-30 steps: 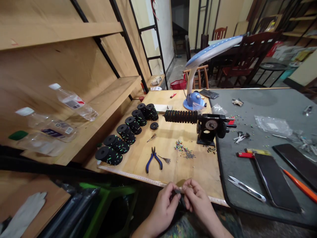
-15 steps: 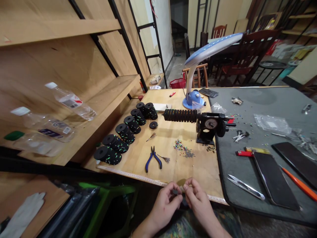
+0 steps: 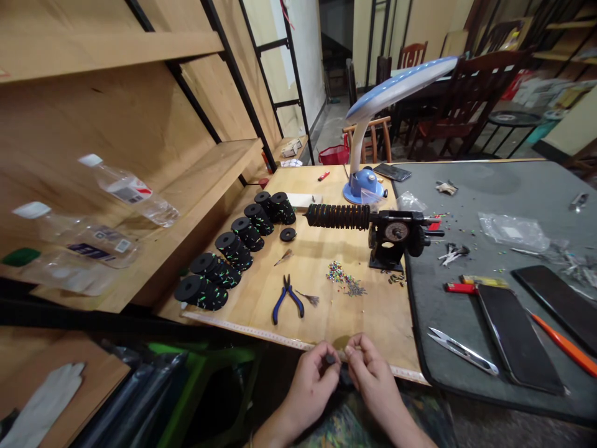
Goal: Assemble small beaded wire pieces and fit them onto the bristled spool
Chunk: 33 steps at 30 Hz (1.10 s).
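My left hand [image 3: 310, 384] and my right hand [image 3: 373, 373] meet at the near edge of the wooden table [image 3: 373, 311], fingertips pinched together on a small dark piece [image 3: 332, 359] between them. What the piece is I cannot make out. Both hands hover just off the table's front edge, above my lap. Blue-handled pliers [image 3: 288, 298] lie on the wood a little beyond my left hand. A small heap of coloured beads [image 3: 344, 278] sits past the pliers.
Rows of black spools [image 3: 233, 249] run along the table's left side. A black hand-crank winder [image 3: 392, 236] carries a rod of stacked spools. Snips [image 3: 461, 351], phones [image 3: 515, 339], a red lighter [image 3: 459, 288] lie on the grey mat [image 3: 489, 218]. Water bottles [image 3: 125, 190] rest on the left shelf. A blue desk lamp [image 3: 368, 180] stands behind.
My hands have stayed pinched together at the table edge, with only small finger shifts. The view has tilted slightly.
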Each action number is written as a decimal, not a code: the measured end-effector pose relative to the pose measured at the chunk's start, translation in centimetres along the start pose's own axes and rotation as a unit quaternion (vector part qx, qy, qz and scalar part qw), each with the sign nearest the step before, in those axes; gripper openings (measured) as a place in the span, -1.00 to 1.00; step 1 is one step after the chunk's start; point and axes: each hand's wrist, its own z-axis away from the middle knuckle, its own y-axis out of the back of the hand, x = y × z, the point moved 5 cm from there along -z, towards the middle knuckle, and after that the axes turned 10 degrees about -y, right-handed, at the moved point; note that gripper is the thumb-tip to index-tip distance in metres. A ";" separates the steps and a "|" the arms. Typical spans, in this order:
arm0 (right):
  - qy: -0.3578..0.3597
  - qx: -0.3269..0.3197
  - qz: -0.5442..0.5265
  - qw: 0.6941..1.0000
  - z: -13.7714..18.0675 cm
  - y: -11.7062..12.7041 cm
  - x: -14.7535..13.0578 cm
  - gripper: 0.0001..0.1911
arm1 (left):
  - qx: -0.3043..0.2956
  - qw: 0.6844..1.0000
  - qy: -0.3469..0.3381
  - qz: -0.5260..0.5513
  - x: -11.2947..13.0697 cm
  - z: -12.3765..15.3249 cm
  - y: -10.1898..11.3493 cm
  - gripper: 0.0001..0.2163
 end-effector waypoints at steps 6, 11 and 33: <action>0.019 -0.012 0.036 0.999 -0.2 -0.2 0.0 -0.57 | 0.016 0.996 -0.021 -0.086 0.5 -0.4 0.1 -0.91; 0.051 -0.024 0.133 0.990 0.1 0.4 -0.9 -0.75 | 0.025 0.998 -0.020 -0.059 0.8 -0.7 0.8 -0.91; 0.028 -0.021 0.108 0.994 0.9 2.0 -2.0 -0.71 | 0.114 0.973 0.061 0.193 0.0 -1.8 4.2 -0.73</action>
